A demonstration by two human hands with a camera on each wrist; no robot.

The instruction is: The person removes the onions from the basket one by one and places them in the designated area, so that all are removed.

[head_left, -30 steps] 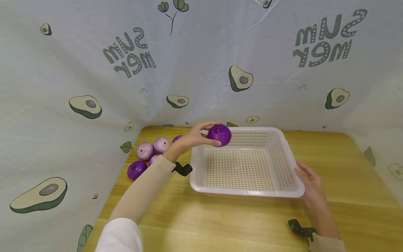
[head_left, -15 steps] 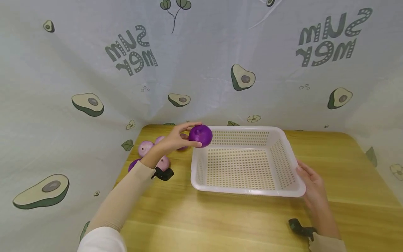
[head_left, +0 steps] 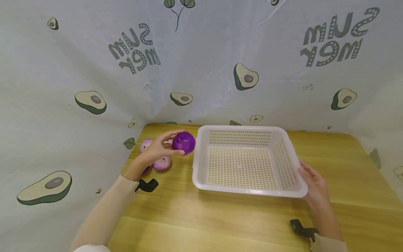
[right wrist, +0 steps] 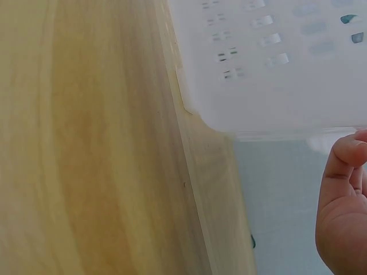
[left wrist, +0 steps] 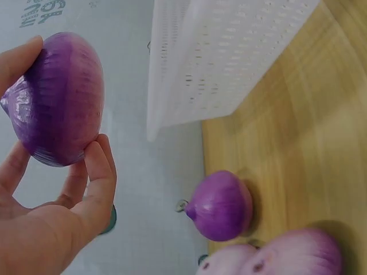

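A glossy purple onion (head_left: 184, 143) is pinched between the thumb and fingers of my left hand (head_left: 155, 149), just left of the white basket (head_left: 252, 192). In the left wrist view, that onion (left wrist: 63, 100) is raised off the table, its pointed tip turned toward the palm. More onions, one purple (left wrist: 221, 206) and some pale pink (left wrist: 301, 255), rest on the wood below; my left hand partly hides this group in the head view. At the basket's right side, my right hand (head_left: 317, 187) grips the rim, fingers curled at its edge in the right wrist view.
The perforated basket holds nothing and stands on a wooden table (head_left: 220, 220). Behind and to the left hangs a pale cloth (head_left: 201, 63) printed with avocados. Dark camera mounts (head_left: 148, 185) sit at both wrists.
My left hand has carried the purple onion leftward, from over the basket's left rim to beside the basket near the other onions. My right hand keeps its place at the rim.
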